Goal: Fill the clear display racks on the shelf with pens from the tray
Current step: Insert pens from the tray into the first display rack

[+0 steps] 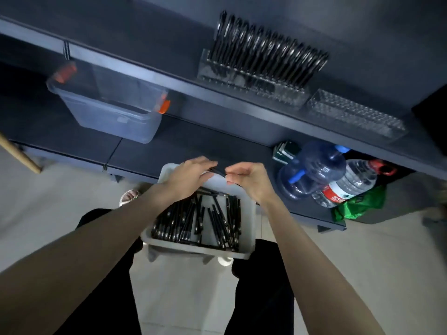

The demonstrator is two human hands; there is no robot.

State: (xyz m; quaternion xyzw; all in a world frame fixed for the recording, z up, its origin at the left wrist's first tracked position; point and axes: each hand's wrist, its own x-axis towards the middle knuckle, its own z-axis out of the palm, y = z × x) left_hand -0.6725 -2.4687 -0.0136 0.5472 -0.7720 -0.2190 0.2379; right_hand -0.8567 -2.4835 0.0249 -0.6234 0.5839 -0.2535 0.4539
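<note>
A single black pen is held above the far end of the tray, its long axis running roughly from nine to three o'clock. It is pinched at one end by the curled fingers and thumb of the left hand and at the other by the bent fingers of the right hand. Whether more pens are hidden under the left palm cannot be told. The remaining loose pens are heaped lengthwise in the tray, at six o'clock from the hands.

The coming move is judged to turn on one relation: the racks stand above and beyond the fingers, on the upper shelf. The partly filled rack is found at about twelve to one o'clock, with its pens leaning toward two. The empty rack lies just beside it at two o'clock — nearer the right hand.

The pen would probably have to be turned upright before it is inserted. The shelf's front edge must be cleared on the way up; open room is seen between hands and racks. A storage bin at ten o'clock and water bottles at three o'clock sit well off that path.
</note>
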